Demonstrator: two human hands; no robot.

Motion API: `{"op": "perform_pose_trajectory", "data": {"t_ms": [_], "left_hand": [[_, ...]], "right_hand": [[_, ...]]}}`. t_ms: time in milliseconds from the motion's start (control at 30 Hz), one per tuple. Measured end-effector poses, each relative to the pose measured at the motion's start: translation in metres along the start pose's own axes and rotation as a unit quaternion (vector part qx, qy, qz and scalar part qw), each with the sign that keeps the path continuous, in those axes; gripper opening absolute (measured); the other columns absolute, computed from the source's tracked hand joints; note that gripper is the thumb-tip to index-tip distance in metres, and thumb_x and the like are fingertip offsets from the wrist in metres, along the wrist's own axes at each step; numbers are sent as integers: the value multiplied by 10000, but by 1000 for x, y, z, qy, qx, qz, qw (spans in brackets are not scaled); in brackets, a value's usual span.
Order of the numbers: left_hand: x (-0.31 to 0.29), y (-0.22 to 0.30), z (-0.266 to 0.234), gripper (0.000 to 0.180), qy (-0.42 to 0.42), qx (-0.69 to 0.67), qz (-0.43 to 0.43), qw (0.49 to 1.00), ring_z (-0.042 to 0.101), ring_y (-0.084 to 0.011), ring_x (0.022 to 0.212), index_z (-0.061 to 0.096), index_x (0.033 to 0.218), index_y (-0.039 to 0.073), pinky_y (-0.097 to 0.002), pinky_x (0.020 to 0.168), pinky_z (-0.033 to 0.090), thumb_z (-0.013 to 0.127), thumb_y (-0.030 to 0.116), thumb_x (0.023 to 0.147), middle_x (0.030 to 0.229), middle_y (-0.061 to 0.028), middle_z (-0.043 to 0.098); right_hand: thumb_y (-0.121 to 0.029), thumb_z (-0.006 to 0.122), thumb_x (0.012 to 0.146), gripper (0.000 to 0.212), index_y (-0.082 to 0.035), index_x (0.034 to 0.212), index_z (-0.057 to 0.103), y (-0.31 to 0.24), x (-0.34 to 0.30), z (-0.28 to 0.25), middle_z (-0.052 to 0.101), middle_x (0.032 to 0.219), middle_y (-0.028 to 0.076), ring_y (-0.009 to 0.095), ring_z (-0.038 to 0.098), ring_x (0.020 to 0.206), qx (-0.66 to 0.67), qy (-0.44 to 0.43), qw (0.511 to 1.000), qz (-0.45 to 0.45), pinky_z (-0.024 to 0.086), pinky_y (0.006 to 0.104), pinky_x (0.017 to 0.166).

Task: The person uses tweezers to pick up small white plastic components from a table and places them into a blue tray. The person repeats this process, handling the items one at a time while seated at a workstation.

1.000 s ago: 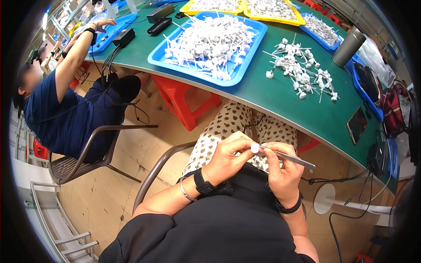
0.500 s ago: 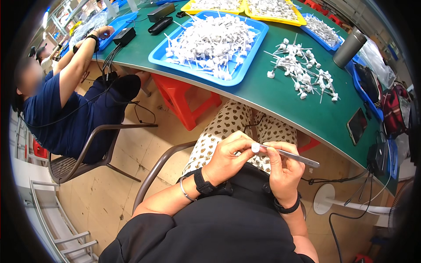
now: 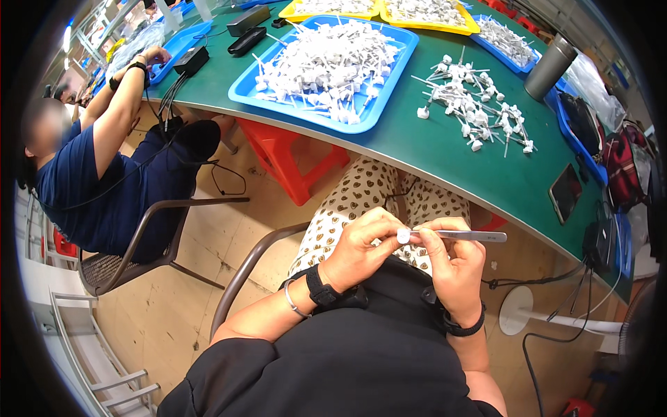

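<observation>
Above my lap, my left hand (image 3: 367, 244) pinches a small white plastic part (image 3: 403, 236) with a round face. My right hand (image 3: 453, 258) is closed on metal tweezers (image 3: 479, 236), whose broad end sticks out to the right. The tips of the tweezers meet the white part, partly hidden by my fingers. On the green table ahead, a blue tray (image 3: 243, 89) holds a heap of similar white parts with thin stems. A loose pile of white parts (image 3: 472, 104) lies on the tabletop to the right of that tray.
Yellow trays (image 3: 445, 26) of white parts stand at the back. A grey metal flask (image 3: 551, 67) and a phone (image 3: 565, 193) are on the right. A co-worker (image 3: 104, 167) sits at the left. A red stool (image 3: 292, 160) is under the green table (image 3: 389, 149).
The tweezers have swung from slanting down to the right to nearly level, as my right hand turned. My left hand keeps its pinch in almost the same place.
</observation>
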State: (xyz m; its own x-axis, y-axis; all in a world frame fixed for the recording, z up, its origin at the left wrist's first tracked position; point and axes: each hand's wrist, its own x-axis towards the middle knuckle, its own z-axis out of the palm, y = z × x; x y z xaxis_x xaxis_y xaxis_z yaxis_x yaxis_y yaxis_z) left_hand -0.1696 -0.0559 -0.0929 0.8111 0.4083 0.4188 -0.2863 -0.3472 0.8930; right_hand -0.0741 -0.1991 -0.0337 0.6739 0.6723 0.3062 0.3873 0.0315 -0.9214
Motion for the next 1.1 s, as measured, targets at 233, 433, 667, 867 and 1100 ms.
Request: {"op": "perform_pose_trajectory", "data": {"t_ms": [233, 433, 667, 867, 1100], "left_hand": [[1, 4, -1, 96, 20, -47, -43, 998, 619, -120, 737, 724, 986, 12, -249, 639, 504, 718, 25, 891, 901, -61, 634], [1, 7, -2, 105, 26, -25, -32, 999, 633, -125, 738, 719, 990, 10, -254, 638, 511, 719, 13, 886, 904, -61, 635], [0, 6, -2, 107, 27, -15, -31, 999, 649, -133, 753, 717, 983, 14, -260, 645, 516, 716, -4, 878, 907, -62, 637], [0, 5, -2, 105, 29, -2, -33, 999, 640, -138, 739, 721, 973, 23, -266, 632, 506, 718, -4, 871, 899, -57, 636], [0, 5, -2, 116, 29, 11, -30, 999, 621, -149, 724, 723, 971, 34, -274, 618, 495, 724, -1, 860, 884, -55, 633]], "right_hand": [[-11, 705, 900, 115, 32, 1001, 668, 0, -3, 8, 709, 927, 111, 174, 697, 753, -20, 57, 993, -97, 559, 278, 671], [-16, 701, 905, 110, 32, 997, 663, 3, -4, 12, 717, 938, 120, 183, 701, 762, -27, 46, 993, -103, 564, 282, 675], [-11, 700, 904, 106, 28, 993, 656, 3, -5, 13, 716, 933, 123, 187, 701, 762, -33, 49, 994, -87, 563, 280, 678], [-6, 698, 899, 104, 22, 991, 657, 6, -1, 13, 713, 925, 129, 193, 698, 752, -74, 41, 987, -140, 561, 288, 677], [-17, 700, 902, 96, 17, 981, 657, 10, -4, 14, 714, 924, 125, 194, 701, 746, -73, 47, 989, -119, 559, 289, 657]]}}
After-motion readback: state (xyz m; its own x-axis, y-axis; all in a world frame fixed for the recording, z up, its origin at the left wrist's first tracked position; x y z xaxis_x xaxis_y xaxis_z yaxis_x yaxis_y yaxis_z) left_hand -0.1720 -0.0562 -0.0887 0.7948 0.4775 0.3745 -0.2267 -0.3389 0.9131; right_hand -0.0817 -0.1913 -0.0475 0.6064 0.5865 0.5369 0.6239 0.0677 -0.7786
